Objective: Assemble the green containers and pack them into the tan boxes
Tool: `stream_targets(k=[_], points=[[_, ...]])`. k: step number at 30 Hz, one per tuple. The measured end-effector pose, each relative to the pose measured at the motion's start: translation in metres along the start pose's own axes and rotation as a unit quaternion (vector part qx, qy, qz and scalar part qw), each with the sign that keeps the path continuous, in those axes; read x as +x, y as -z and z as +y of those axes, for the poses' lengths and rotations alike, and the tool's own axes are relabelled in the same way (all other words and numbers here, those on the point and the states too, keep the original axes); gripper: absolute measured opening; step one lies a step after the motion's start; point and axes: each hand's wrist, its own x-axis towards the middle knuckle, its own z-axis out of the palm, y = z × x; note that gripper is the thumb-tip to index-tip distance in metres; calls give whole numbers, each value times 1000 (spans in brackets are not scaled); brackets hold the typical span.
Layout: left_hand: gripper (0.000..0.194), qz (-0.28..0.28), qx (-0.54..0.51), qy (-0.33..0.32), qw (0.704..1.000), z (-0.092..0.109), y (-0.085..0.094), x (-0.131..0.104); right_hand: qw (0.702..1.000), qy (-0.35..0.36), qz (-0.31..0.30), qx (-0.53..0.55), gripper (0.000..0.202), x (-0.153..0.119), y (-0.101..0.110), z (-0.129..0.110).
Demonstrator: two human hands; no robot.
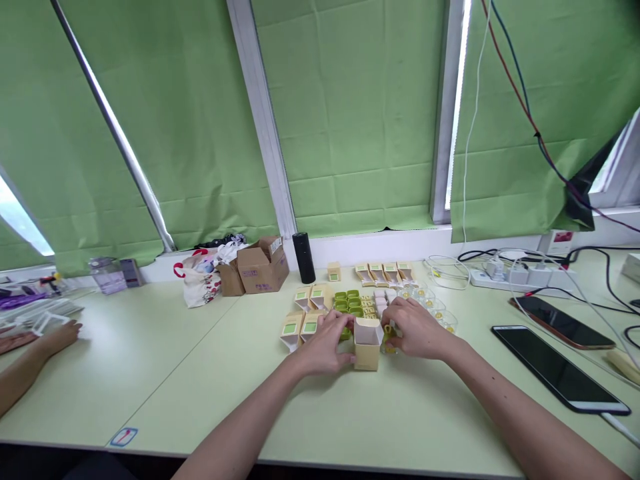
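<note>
Cream box upright, top open, between left hand and right hand
Left fingers grasp its side; right fingers pinch a yellow-green item just beside it. Beyond, on the table, stand green containers, clear cups, then a black cylinder.

Black cylinder beside cardboard box

Green met tan

The box was tan. From it, at twelve, the blind was green; at eleven, the cups were green and the cylinder black; at ten, the bag was white, patterned red; at three, the nearer phone was black and white.
</note>
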Motion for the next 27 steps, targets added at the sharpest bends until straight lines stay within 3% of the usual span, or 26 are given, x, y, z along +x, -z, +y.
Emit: stream_targets(k=[3,5,9,12,17,23,27], points=[[72,8,-6,-12,1000,-1,-1,-1,1000,-1,-2,7,21,0,-1,1],[68,30,-35,-38,998,-1,0,-1,1000,-3,-4,9,20,0,-1,2],[40,97,-118,-142,978,-1,4,-1,1000,-5,-7,6,19,0,0,1],[17,92,-125,-194,969,1,5,0,1000,-4,-8,5,18,0,0,0],[16,86,-97,-179,975,-2,-2,1,1000,2,-4,-2,18,0,-1,0],[28,171,-80,-129,973,-11,-14,6,1000,-2,-26,-15,23,-2,1,-2],[35,178,-111,-94,973,-11,-16,6,999,-7,-36,-17,28,-3,2,-3]])
